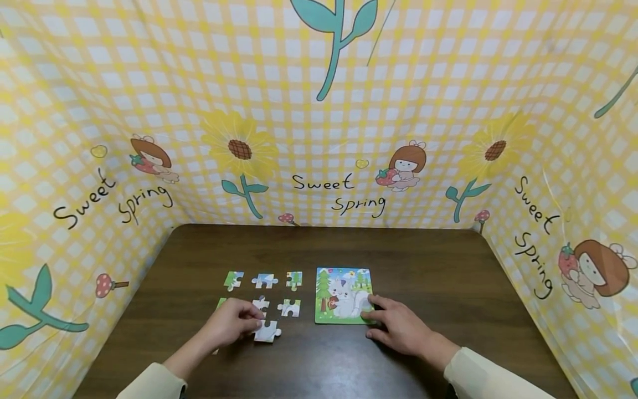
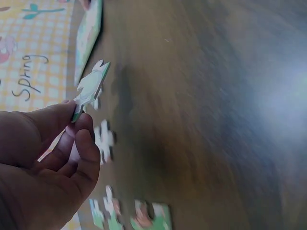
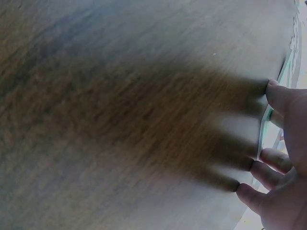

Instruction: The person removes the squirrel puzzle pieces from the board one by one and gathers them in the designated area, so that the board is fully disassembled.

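My left hand (image 1: 233, 323) pinches a pale jigsaw piece (image 1: 267, 332) between thumb and fingers. In the left wrist view, that piece is tilted and shows a thin green strip along its edge. My right hand (image 1: 401, 326) touches the lower right side of a square puzzle picture (image 1: 344, 288) of a white squirrel, with its fingers spread. The right wrist view shows its fingertips (image 3: 244, 191) at the picture's edge and on the table. Loose jigsaw pieces lie around the left hand, among them a back-row piece (image 1: 265, 281) and one with a squirrel part (image 1: 289, 308).
All of this lies on a dark brown wooden table (image 1: 399, 249). Yellow checked cloth (image 1: 324, 133) with printed flowers and "Sweet Spring" lettering walls the table at the back and both sides. My left hand and forearm partly cover some pieces, including a green one (image 1: 221, 302).
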Demonstrator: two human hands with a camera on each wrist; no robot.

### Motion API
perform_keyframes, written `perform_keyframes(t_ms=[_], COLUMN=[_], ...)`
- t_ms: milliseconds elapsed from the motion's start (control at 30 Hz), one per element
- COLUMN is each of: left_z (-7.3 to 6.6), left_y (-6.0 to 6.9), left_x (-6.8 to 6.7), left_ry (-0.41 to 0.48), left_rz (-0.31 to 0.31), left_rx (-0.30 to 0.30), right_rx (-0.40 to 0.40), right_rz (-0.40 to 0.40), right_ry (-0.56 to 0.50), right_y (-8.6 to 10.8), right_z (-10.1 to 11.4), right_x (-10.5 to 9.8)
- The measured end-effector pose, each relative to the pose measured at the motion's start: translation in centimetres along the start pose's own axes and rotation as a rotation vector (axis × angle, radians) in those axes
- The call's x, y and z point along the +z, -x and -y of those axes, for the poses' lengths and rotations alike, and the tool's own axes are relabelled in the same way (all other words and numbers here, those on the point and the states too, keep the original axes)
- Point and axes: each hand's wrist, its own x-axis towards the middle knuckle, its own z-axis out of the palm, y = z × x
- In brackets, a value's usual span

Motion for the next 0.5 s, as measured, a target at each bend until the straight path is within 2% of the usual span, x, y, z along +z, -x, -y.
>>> perform_keyframes(t_ms=[133,333,500], left_z=[0.7,1.1,1.5], left_y=[0.9,1.4,1.4], left_x=[-0.4,-0.4,0.0], left_ry=[-0.099,-0.296,-0.378], left_rz=[-0.017,-0.075,-0.114], left_rx=[-0.010,0.048,0.002], right_rx=[-0.002,-0.007,-0.012], right_rz=[-0.009,-0.018,-0.028], right_ry=[0.003,0.012,0.010], right_y=[0.1,0.1,0.1], right_z=[-0.1,-0.3,-0.3], right_x=[0.2,0.4,0.3])
